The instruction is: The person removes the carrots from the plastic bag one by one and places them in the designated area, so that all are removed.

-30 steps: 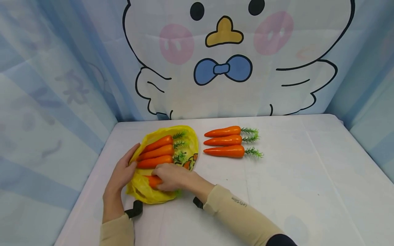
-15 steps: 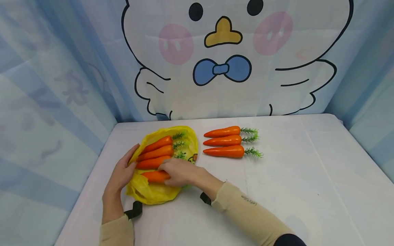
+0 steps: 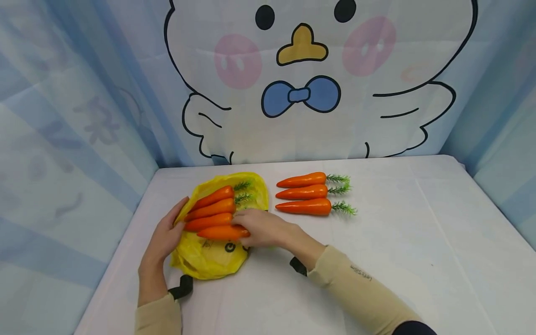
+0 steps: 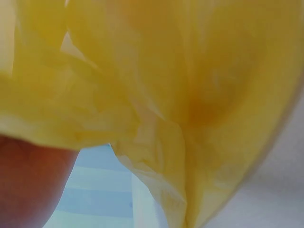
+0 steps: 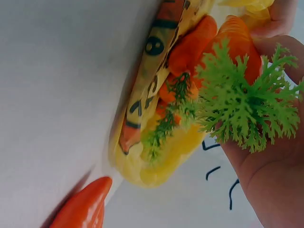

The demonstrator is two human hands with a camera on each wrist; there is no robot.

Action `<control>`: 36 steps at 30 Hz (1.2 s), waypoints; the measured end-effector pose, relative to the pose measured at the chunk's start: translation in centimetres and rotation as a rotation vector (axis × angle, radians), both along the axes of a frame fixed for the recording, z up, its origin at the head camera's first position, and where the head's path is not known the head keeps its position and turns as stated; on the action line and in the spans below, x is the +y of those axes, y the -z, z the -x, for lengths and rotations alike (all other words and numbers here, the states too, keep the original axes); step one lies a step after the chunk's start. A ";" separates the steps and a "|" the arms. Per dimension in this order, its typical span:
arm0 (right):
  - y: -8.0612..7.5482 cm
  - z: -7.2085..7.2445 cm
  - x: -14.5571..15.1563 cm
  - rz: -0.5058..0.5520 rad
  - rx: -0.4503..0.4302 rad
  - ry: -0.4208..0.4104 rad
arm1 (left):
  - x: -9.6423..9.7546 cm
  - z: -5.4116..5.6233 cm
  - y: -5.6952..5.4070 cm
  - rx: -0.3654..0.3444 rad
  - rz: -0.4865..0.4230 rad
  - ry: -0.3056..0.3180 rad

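My left hand [image 3: 164,237] holds the left rim of a yellow plastic bag [image 3: 205,267], whose mouth is spread open on the table. In the left wrist view the yellow film [image 4: 142,95] fills most of the picture. My right hand [image 3: 265,228] grips an orange toy carrot [image 3: 219,232] at its leafy end, over the bag. Its bright green leaves [image 5: 249,99] stick out of the hand in the right wrist view. Three more carrots lie side by side in the bag, the upper one [image 3: 215,196] farthest from me. My hand hides the leaves of the lowest [image 3: 207,223].
To the right of the bag, three carrots lie in a row on the white-covered table [image 3: 398,242], among them the nearest carrot [image 3: 305,207]. Behind the table hangs a curtain [image 3: 301,135] with a cartoon bird; pale blue curtains [image 3: 75,186] flank it.
My right hand has moved right and slightly up with the carrot, drawing it out from under the bag's lower fold. The left hand stays at the bag's rim.
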State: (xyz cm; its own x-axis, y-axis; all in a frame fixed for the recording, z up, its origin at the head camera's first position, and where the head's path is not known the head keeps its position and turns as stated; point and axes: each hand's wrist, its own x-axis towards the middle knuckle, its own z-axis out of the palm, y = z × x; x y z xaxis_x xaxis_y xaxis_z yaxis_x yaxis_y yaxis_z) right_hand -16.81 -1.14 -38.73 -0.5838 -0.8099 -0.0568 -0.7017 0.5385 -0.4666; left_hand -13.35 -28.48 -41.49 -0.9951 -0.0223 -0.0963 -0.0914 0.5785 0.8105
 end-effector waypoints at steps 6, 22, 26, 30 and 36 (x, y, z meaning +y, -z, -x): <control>-0.4 0.1 1.9 0.039 -0.002 0.018 | 0.0 0.0 0.1 -0.004 -0.008 -0.012; -0.2 0.9 6.8 0.104 0.053 0.060 | 0.1 0.1 0.2 -0.017 0.002 -0.020; 0.0 1.0 7.7 0.100 0.039 0.092 | 0.1 0.1 0.1 -0.012 0.008 -0.021; 0.3 1.0 8.8 0.096 0.030 0.112 | 0.1 0.0 0.1 -0.017 0.005 -0.021; 0.7 1.1 10.5 0.079 0.034 0.113 | 0.2 0.0 0.0 -0.016 -0.002 -0.021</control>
State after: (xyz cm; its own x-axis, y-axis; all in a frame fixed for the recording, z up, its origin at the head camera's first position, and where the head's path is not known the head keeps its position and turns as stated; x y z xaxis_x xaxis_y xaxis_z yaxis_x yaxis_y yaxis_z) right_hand -17.86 9.31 -39.48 -0.6722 -0.7400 0.0257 -0.6545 0.5776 -0.4880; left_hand -13.30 -28.29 -41.51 -0.9928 -0.0425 -0.1122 -0.1162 0.5745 0.8102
